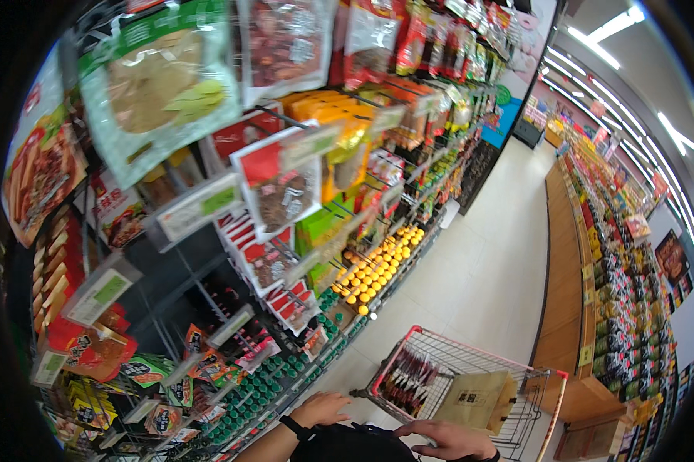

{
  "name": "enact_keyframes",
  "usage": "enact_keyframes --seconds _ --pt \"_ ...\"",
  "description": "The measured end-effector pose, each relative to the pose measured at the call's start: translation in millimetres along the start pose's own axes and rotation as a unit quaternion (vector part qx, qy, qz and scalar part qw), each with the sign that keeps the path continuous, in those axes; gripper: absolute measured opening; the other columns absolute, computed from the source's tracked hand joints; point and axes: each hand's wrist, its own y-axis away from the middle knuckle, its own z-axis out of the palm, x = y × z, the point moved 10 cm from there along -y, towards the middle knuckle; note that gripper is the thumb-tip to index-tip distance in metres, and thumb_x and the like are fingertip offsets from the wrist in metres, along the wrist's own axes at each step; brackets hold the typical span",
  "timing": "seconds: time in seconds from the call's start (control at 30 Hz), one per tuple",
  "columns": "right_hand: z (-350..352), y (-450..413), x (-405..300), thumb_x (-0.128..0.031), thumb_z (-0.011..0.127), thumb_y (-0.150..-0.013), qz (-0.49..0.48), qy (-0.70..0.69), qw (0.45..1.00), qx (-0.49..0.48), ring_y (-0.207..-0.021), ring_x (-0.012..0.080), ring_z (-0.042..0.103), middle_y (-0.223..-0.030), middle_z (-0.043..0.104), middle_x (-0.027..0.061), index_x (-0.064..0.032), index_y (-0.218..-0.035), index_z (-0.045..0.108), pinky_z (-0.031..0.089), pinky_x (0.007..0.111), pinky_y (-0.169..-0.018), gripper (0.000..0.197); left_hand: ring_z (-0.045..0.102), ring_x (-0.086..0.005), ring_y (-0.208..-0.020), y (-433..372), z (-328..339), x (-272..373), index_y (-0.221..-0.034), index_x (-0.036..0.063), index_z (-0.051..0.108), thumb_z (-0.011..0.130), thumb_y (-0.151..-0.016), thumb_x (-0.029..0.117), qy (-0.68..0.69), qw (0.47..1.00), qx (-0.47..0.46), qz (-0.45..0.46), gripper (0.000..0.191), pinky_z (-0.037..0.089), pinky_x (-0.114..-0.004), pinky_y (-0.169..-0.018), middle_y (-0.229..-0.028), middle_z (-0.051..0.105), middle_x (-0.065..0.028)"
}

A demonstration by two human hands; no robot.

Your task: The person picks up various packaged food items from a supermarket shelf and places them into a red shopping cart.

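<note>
My left hand point(323, 409) is low in the view, fingers apart and holding nothing, with a black band on its wrist. It is beside the lower shelf, where green-capped bottles point(254, 384) stand in rows. My right hand point(448, 440) hovers at the bottom, fingers partly spread, nothing seen in it. Just beyond it is a wire shopping cart point(480, 353) with red trim, holding a brown paper bag point(468, 398) and several dark red packets point(407, 378). Bagged dried goods, such as a green-and-clear packet point(156, 86), hang on hooks at the left.
Price-tag holders point(197, 208) stick out from the hooks on the left rack. Yellow-capped bottles point(376, 268) line its lower shelf. A pale tiled aisle floor point(468, 248) runs ahead. On the right stands a wooden display counter point(566, 277) with rows of jars point(618, 323).
</note>
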Motion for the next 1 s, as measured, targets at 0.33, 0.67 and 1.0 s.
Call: enact_keyframes --seconds 0.33,0.67,1.0 --pt "-62.2 -130.0 -118.4 -0.037 0.068 -0.084 -0.327 -0.467 0.802 0.179 -0.117 0.0319 0.056 -0.125 0.055 0.0231 0.0006 -0.138 0.034 0.052 0.036 -0.083 0.074 0.056 -0.0349 -0.108 124.9 -13.6 -74.1 -0.126 0.0069 0.052 0.061 -0.09 0.041 0.056 0.988 0.137 -0.037 0.05 0.046 -0.044 -0.089 -0.117 0.058 -0.0158" --pt "-44.0 -265.3 -154.6 -0.025 0.057 -0.093 -0.281 -0.499 0.801 0.172 -0.111 0.0217 0.058 -0.148 0.031 0.0259 0.006 -0.141 0.032 0.053 0.026 -0.086 0.062 0.056 -0.035 -0.109 315.4 42.1 -128.0 -0.125 0.0069 0.053 0.06 -0.089 0.042 0.146 0.938 0.228 -0.218 0.051 0.045 -0.045 -0.091 -0.114 0.059 -0.015" --pt "-71.2 -329.3 -120.9 -0.019 0.059 -0.095 -0.209 -0.582 0.779 0.107 -0.109 0.0268 0.06 -0.133 0.041 0.0329 0.0093 -0.139 0.029 0.057 0.022 -0.08 0.06 0.058 -0.0366 -0.1 340.5 76.6 -120.9 -0.111 0.0036 0.055 0.065 -0.087 0.036 0.193 0.908 0.293 -0.228 0.042 0.046 -0.048 -0.082 -0.105 0.059 -0.0172"
